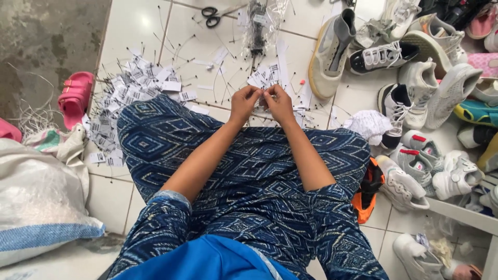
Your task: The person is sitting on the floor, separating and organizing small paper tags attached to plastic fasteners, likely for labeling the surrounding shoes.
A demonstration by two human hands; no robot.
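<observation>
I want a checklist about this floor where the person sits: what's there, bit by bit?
Surface: white tiled floor, grey bare patch at far left.
Job's things: small white paper tag pinched between both hands.
Clutter: heap of white tags, thin black ties scattered, black scissors, clear bag of ties.
Hands: left hand and right hand meet above the knees, fingers closed on the tag.
Cables: nothing seen.
Surroundings: pile of sneakers at right, pink sandal and white sack at left.
</observation>
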